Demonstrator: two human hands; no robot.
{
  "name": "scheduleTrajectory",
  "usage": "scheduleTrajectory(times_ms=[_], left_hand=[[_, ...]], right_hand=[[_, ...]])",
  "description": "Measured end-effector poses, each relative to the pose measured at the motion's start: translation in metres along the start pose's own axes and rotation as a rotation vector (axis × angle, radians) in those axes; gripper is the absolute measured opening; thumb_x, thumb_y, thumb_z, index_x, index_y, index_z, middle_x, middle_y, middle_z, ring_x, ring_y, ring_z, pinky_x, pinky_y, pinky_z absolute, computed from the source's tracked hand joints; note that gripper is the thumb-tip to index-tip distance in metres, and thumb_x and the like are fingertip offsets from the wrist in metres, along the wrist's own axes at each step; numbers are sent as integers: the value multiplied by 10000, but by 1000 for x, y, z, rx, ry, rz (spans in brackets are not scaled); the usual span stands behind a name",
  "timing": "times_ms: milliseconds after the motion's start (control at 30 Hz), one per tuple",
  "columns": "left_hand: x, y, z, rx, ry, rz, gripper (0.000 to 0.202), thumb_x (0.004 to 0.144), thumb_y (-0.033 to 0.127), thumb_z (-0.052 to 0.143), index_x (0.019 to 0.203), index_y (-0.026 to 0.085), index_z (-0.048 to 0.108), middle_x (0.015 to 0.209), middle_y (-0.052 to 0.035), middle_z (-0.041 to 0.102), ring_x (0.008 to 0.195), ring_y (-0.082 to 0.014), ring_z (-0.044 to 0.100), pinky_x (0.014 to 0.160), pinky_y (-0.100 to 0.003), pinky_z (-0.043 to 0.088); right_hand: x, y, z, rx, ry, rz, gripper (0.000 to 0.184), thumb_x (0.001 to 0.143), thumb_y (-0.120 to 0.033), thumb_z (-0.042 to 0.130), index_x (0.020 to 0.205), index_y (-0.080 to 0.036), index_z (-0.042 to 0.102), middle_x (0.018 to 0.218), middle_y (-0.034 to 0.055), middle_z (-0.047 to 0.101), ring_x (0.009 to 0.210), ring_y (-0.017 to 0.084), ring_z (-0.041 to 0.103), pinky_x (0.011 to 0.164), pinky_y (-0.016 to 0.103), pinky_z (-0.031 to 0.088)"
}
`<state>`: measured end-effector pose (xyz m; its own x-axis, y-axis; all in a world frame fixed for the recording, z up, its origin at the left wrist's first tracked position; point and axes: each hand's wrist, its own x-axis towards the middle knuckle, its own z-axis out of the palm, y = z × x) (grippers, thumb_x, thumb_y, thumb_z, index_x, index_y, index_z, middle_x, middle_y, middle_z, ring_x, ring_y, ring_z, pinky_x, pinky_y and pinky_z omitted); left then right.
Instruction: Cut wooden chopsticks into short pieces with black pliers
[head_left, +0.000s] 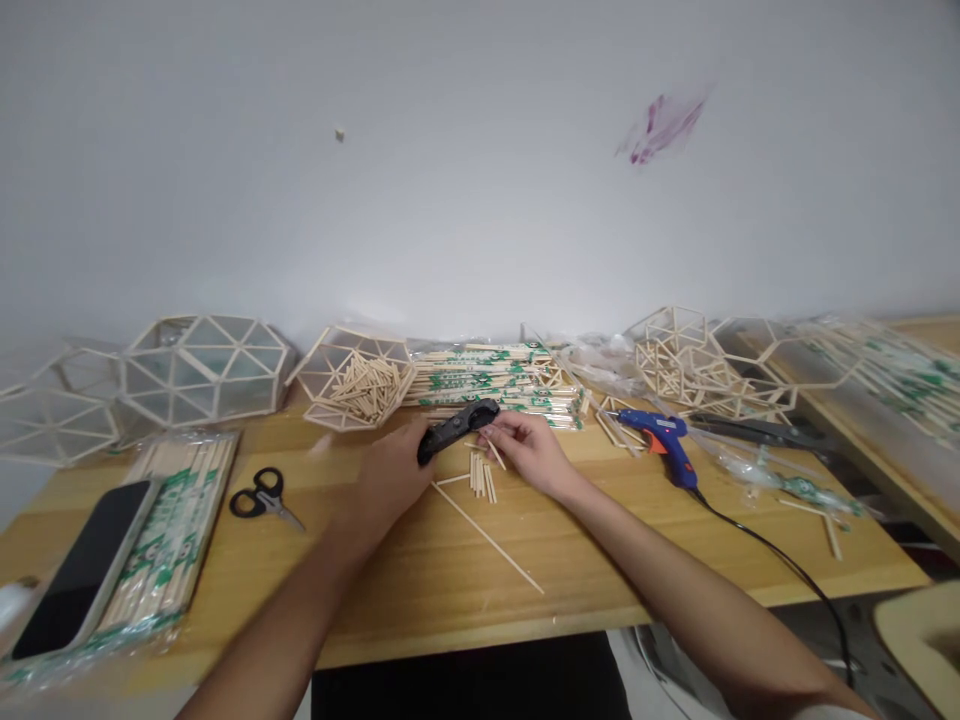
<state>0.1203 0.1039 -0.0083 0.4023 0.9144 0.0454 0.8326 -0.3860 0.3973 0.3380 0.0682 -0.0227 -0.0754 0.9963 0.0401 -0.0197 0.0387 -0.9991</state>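
Note:
My left hand (390, 475) is closed round the handles of a black cutter (457, 428) held just above the wooden table (420, 590). My right hand (529, 448) pinches a short wooden stick (495, 453) at the cutter's tip. Below the hands lie a small pile of cut stick pieces (481, 475) and one long thin stick (487, 538) lying diagonally on the table.
Black scissors (264, 496) and a phone (82, 565) on a pack of chopsticks (172, 540) lie left. A blue glue gun (664, 440) with cord lies right. Stick-frame polyhedra (202, 370), a frame bowl of sticks (356, 385) and chopstick packs (495, 385) line the wall.

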Motion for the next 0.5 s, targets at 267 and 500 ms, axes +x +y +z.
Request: scheduleTrajectory(times_ms=[267,500], left_hand=[[3,-8,8,-403,146,40,206,900,357,579,939,185,684,746,0,673,673,-157,596,657,-266,429],[1,6,-2,-995,-2,-86,343,780,488,751,848,159,678,620,13,625,527,-112,518,542,-246,428]], right_hand=[[1,0,1,94,36,-53,395,825,-530,779,1069,-230,698,801,19,740,780,191,711,773,333,560],[2,-4,-3,247,116,23,402,758,-524,849,850,-227,593,787,8,760,717,157,705,701,288,560]])
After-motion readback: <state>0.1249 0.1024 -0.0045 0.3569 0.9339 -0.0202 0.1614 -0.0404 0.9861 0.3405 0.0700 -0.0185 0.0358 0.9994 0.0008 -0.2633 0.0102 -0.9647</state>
